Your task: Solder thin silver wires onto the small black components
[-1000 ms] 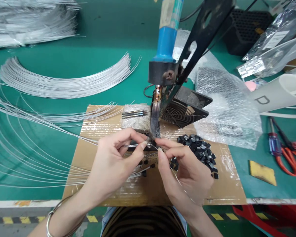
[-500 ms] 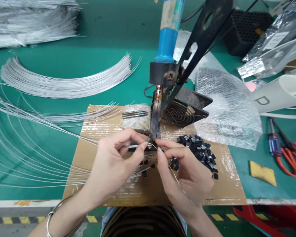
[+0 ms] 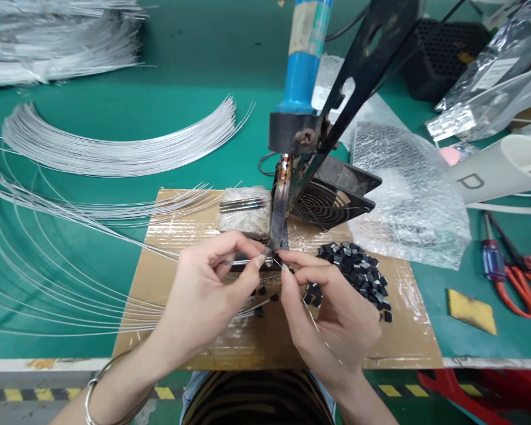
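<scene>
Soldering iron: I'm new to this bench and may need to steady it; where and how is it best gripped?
Probably by the blue handle, coming from the left: the black stand arm slants up on its right. The handle widens just above the black collar, which should help stop slipping toward the metal shaft.

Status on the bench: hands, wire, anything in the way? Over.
Left hand pinches white wire. Right hand holds thin strand. Iron points down between hands, tip close to both. Black bits heaped by right hand.

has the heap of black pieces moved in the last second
No, the heap of black pieces sits at the same spot on the cardboard sheet.
</scene>
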Tool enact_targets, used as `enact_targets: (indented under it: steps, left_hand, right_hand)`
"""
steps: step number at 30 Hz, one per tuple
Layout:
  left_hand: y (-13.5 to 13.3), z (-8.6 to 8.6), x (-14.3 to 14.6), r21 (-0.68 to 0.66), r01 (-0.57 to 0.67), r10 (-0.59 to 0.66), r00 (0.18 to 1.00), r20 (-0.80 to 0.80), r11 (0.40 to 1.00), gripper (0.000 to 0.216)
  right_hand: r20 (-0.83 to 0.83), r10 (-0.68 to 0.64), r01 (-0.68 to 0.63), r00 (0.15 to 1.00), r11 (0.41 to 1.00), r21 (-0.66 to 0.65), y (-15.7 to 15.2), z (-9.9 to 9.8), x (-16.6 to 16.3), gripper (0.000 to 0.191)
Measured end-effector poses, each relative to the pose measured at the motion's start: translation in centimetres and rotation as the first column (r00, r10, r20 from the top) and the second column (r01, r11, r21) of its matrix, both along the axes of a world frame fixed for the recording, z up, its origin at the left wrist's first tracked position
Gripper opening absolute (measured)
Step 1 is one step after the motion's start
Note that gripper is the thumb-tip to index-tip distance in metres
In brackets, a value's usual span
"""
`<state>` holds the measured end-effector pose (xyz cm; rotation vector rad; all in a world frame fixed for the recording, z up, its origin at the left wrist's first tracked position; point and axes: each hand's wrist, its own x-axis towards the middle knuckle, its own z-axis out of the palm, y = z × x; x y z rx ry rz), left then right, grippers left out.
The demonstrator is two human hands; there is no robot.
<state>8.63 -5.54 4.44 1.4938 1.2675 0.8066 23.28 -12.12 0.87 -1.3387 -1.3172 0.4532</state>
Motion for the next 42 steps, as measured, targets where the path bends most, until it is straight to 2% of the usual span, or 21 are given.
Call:
enact_targets:
  steps: [11, 27, 42]
  left_hand:
    - [-0.17, 0.19, -0.13, -0.011, 0.001, -0.001, 1.0, -0.004, 1.0, 0.007]
    - [0.02, 0.11, 0.04, -0.015, 0.003, -0.003, 1.0, 0.003, 1.0, 0.01]
    - [-0.2, 0.03, -0.09, 0.065, 0.006, -0.006, 1.0, -0.004, 0.998, 0.012]
  right_hand:
    - [0.103, -0.049, 0.045, 0.994, 0.998, 0.043, 0.18, 0.18, -0.12, 0.026]
    - [0.135, -0.064, 0.057, 0.989, 0.997, 0.054, 0.17, 0.15, -0.13, 0.024]
    - [0.154, -0.071, 0.056, 0.986, 0.994, 0.099, 0.3, 0.2, -0.2, 0.021]
